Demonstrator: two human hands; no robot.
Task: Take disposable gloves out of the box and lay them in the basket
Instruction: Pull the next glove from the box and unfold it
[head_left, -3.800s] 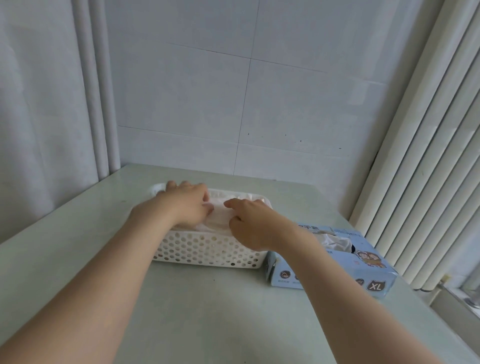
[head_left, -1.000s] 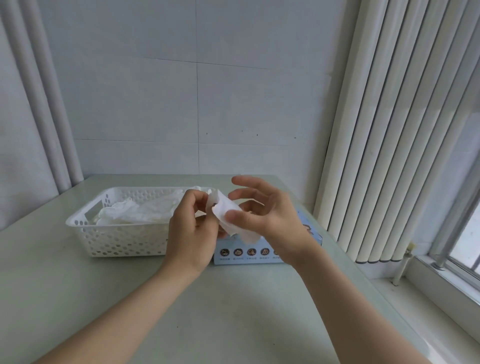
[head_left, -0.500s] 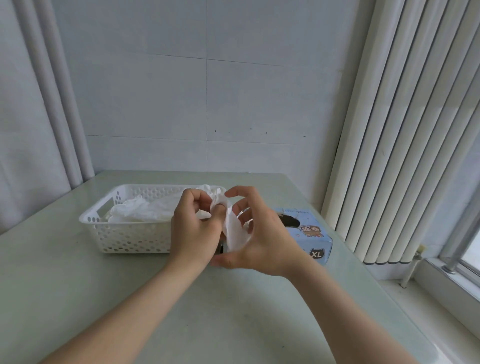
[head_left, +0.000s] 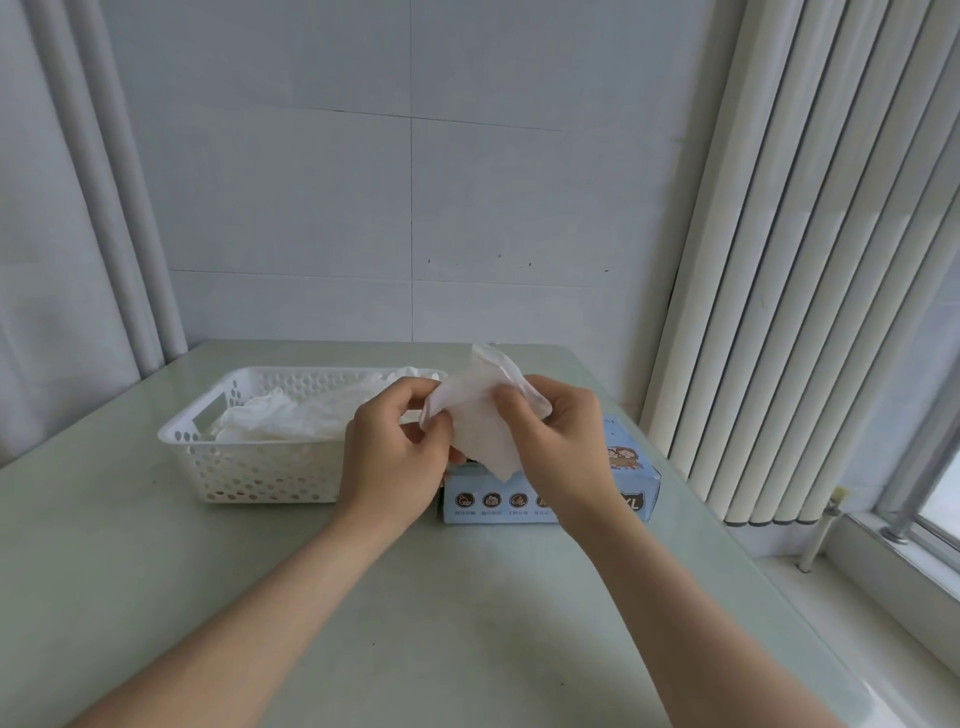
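A thin white disposable glove (head_left: 480, 415) is held up between both hands above the glove box. My left hand (head_left: 392, 452) pinches its left edge, and my right hand (head_left: 556, 441) pinches its right side. The light blue glove box (head_left: 631, 475), marked XL, lies on the table behind my hands, its opening hidden by them. To the left stands the white perforated basket (head_left: 249, 467), with several white gloves (head_left: 296, 415) heaped inside.
The pale green table (head_left: 415, 613) ends at the tiled wall behind. Vertical blinds (head_left: 810, 260) hang close on the right, beside a window sill. A curtain (head_left: 78, 208) hangs at the left.
The glove has been spread wider between my hands and now stands taller. My hands have moved a little apart. The view has shifted slightly.
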